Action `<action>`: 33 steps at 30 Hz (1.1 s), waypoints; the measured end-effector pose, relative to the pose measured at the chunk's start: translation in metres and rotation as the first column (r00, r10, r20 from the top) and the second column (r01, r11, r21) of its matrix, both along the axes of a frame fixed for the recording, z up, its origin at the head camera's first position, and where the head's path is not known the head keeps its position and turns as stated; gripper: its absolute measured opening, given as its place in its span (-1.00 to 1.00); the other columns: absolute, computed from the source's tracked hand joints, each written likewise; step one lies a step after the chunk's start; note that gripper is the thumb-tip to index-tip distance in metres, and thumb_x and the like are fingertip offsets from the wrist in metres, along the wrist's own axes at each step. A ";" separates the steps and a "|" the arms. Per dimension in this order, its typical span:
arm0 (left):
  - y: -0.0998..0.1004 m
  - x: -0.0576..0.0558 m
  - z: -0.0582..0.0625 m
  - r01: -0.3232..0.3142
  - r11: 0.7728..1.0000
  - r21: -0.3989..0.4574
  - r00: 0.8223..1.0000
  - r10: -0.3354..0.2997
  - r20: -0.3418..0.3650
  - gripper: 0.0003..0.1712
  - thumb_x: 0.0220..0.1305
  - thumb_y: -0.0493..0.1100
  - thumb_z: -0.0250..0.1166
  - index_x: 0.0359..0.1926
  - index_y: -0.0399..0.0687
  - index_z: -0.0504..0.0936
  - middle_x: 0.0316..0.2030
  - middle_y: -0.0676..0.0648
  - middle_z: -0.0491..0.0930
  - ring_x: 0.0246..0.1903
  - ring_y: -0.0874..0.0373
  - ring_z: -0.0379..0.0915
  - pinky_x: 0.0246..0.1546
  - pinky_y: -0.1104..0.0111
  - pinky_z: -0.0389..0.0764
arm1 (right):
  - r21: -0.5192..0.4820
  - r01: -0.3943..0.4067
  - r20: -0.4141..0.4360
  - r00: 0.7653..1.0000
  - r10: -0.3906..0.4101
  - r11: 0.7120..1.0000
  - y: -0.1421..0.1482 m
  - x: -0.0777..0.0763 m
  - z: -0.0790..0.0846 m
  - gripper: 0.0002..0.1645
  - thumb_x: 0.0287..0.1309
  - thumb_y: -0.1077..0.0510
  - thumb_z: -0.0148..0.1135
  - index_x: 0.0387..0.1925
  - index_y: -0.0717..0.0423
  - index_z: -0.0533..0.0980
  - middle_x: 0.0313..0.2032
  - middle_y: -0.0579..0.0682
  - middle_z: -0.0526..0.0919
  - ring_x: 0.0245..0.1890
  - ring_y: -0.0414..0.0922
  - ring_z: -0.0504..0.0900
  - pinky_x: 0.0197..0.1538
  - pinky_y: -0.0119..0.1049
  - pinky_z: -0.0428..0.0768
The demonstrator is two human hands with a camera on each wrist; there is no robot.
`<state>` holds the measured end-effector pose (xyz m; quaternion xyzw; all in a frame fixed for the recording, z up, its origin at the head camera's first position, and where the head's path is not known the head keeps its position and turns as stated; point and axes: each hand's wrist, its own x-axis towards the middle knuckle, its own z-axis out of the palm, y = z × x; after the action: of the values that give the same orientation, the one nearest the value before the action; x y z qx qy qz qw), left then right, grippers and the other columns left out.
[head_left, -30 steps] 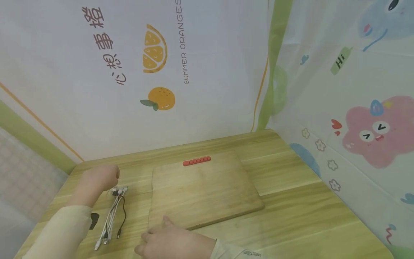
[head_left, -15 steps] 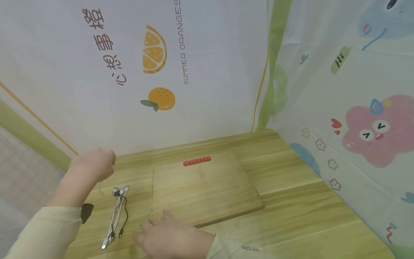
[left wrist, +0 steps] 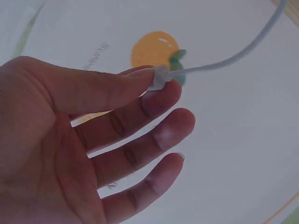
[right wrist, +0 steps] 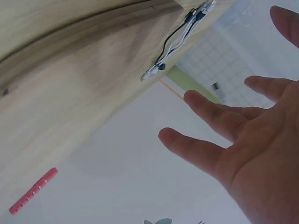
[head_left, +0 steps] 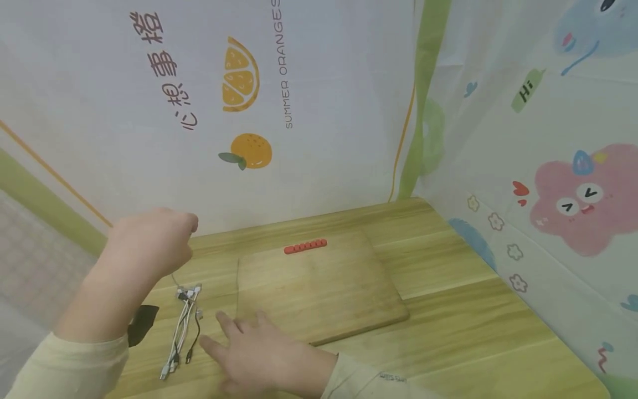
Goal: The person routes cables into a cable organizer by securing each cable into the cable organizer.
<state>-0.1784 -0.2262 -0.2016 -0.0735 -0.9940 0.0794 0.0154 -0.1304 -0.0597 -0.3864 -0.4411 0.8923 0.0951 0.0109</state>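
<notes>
My left hand (head_left: 149, 244) is raised above the left side of the table, beyond a bundle of cables (head_left: 181, 332). In the left wrist view its thumb and index finger pinch the plug end of a white cable (left wrist: 229, 60), while the other fingers stay apart from it. The cable trails down toward the bundle of white and black cables. My right hand (head_left: 264, 354) hovers at the front left corner of the wooden board (head_left: 324, 293), fingers spread and holding nothing. On the board's far edge lies a red notched strip (head_left: 305, 246), shaped like a cable holder.
The wood-patterned table (head_left: 448, 332) extends right of the board. A white printed curtain (head_left: 329, 111) rises behind it, and another patterned sheet (head_left: 523, 138) hangs at the right. A dark piece (head_left: 143, 325) shows beside the left wrist.
My left hand has risen from the far end of the cable bundle, lifting one white cable, then shifted right. My right hand has moved slightly away from me and spread its fingers.
</notes>
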 end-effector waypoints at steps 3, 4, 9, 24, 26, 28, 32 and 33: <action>0.014 0.006 0.002 0.028 1.000 0.000 1.000 -0.028 -0.012 -0.53 0.20 -0.36 0.28 0.16 -0.11 0.70 0.01 -0.26 0.78 -0.10 -0.27 0.73 -0.44 -0.13 0.61 | -0.017 0.016 -0.006 1.000 -0.016 1.000 0.004 -0.002 0.001 0.05 0.37 -0.62 -0.01 0.69 -0.54 -0.15 0.72 -0.08 -0.03 0.60 -0.23 0.28 0.55 0.03 0.40; 0.018 0.007 0.003 0.041 0.999 0.000 0.999 -0.041 -0.016 -0.54 0.21 -0.36 0.27 0.16 -0.09 0.70 0.00 -0.24 0.79 -0.10 -0.26 0.74 -0.45 -0.11 0.61 | -0.024 0.024 -0.002 1.000 -0.024 0.999 0.006 -0.003 0.001 0.06 0.37 -0.61 0.00 0.70 -0.53 -0.16 0.72 -0.07 -0.03 0.60 -0.22 0.29 0.55 0.03 0.40; 0.034 0.007 0.002 0.138 0.988 0.076 0.990 -0.137 -0.026 -0.62 0.37 -0.28 0.21 0.14 0.05 0.73 -0.04 -0.08 0.83 -0.04 -0.17 0.75 -0.39 -0.02 0.63 | -0.078 0.037 0.039 0.999 -0.034 0.996 0.016 -0.011 0.001 0.06 0.40 -0.56 0.04 0.72 -0.38 -0.10 0.71 -0.09 0.02 0.59 -0.24 0.31 0.53 0.09 0.44; 0.037 -0.062 -0.055 0.265 0.886 0.381 0.963 -0.266 -0.051 -0.86 0.39 -0.26 0.29 -0.07 -0.09 0.69 -0.17 -0.07 0.77 -0.24 0.05 0.64 -0.21 0.14 0.63 | -0.245 -0.153 -0.283 0.956 0.080 0.957 0.052 -0.010 -0.006 -0.68 0.55 -0.18 0.09 0.01 -0.09 0.56 -0.20 -0.25 0.66 -0.11 -0.29 0.64 0.10 -0.30 0.61; 0.038 -0.069 -0.064 0.249 0.875 0.415 0.966 -0.256 -0.042 -0.84 0.41 -0.26 0.26 -0.04 -0.12 0.67 -0.13 -0.12 0.77 -0.25 0.03 0.63 -0.22 0.15 0.62 | -0.304 -0.188 -0.355 0.932 0.073 0.934 0.056 -0.010 -0.004 -0.84 0.52 -0.05 0.16 -0.12 -0.09 0.53 -0.32 -0.26 0.60 -0.22 -0.31 0.63 0.03 -0.38 0.59; 0.041 -0.075 -0.072 0.236 0.862 0.449 0.969 -0.245 -0.040 -0.82 0.44 -0.24 0.25 0.00 -0.14 0.66 -0.09 -0.16 0.77 -0.23 0.03 0.65 -0.20 0.15 0.64 | -0.338 -0.191 -0.376 0.925 0.053 0.921 0.060 -0.012 -0.002 -0.92 0.46 0.06 0.21 -0.12 -0.06 0.53 -0.34 -0.26 0.60 -0.25 -0.31 0.63 0.06 -0.40 0.59; 0.048 -0.088 -0.085 0.223 0.833 0.507 0.973 -0.220 -0.067 -0.81 0.50 -0.22 0.23 0.05 -0.13 0.63 -0.05 -0.21 0.77 -0.26 0.04 0.66 -0.22 0.18 0.64 | -0.376 -0.120 -0.347 0.938 -0.020 0.919 0.065 -0.017 -0.001 -0.72 0.34 0.18 0.24 0.05 0.08 0.51 -0.37 -0.23 0.64 -0.32 -0.27 0.62 0.07 -0.37 0.62; 0.050 -0.092 -0.087 0.222 0.828 0.514 0.974 -0.213 -0.078 -0.82 0.51 -0.22 0.22 0.05 -0.12 0.62 -0.05 -0.21 0.77 -0.28 0.05 0.65 -0.24 0.20 0.63 | -0.378 -0.100 -0.354 0.934 -0.044 0.920 0.066 -0.019 -0.001 -0.67 0.31 0.19 0.25 0.08 0.12 0.50 -0.42 -0.23 0.63 -0.38 -0.26 0.60 0.04 -0.37 0.64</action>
<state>-0.2700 -0.1758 -0.2891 -0.1785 -0.9633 -0.1937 0.0524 -0.1491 0.0068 -0.3878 -0.4229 0.8738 -0.0061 -0.2400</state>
